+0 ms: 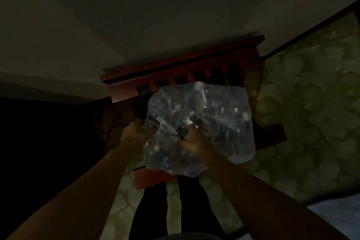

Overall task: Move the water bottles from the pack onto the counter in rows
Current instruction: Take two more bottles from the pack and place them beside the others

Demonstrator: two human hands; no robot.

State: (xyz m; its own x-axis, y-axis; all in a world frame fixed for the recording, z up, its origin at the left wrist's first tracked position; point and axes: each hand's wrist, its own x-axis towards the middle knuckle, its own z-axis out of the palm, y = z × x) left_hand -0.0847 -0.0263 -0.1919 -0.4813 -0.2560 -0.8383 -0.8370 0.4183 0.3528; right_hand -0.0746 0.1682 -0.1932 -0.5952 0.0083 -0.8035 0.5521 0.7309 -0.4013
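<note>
Clear plastic wrap of the pack (202, 128) is bunched in both fists, left hand (136, 129) and right hand (191, 142) at its near-left corner, bottles lying beyond.

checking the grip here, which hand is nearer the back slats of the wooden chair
Left, by a small margin. The left hand grips the pack at its near-left edge, just below the slatted chair back. The right hand grips the wrap lower, farther from it.

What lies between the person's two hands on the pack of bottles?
In the head view, crumpled clear wrap of the pack lies between the left hand and right hand.
</note>
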